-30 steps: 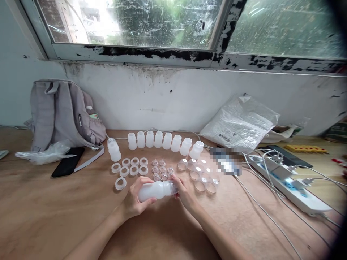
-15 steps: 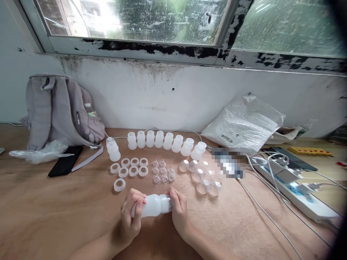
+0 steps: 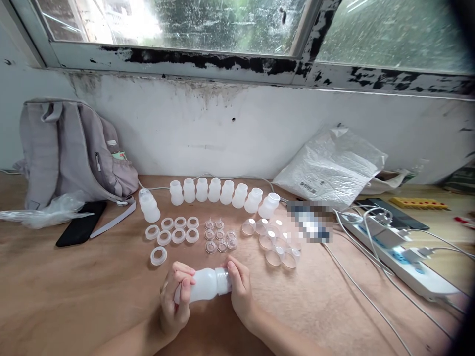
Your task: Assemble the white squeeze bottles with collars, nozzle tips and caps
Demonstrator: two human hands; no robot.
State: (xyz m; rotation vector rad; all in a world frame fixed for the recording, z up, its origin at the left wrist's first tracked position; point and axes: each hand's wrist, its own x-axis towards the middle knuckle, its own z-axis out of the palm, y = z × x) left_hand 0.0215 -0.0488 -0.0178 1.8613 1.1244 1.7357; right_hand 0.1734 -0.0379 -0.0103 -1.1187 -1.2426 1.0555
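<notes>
I hold a small white plastic bottle (image 3: 203, 285) sideways, just above the wooden table (image 3: 74, 287). My left hand (image 3: 174, 301) wraps round its base end. My right hand (image 3: 239, 291) closes over its neck end, where the cap sits. Beyond my hands lie a row of several white bottles (image 3: 215, 190), a group of white rings (image 3: 172, 230), small clear teats (image 3: 218, 237) and clear caps (image 3: 272, 242).
A grey backpack (image 3: 70, 148) leans on the wall at the left, with a black phone (image 3: 76, 230) and crumpled plastic (image 3: 44, 212) beside it. At the right lie a white plastic bag (image 3: 330, 168), a power strip (image 3: 404, 262) and loose cables (image 3: 363, 291).
Both hands have drawn the bottle nearer to me, away from the teats. My left fingers now curl further over the base end. The view has shifted slightly.
</notes>
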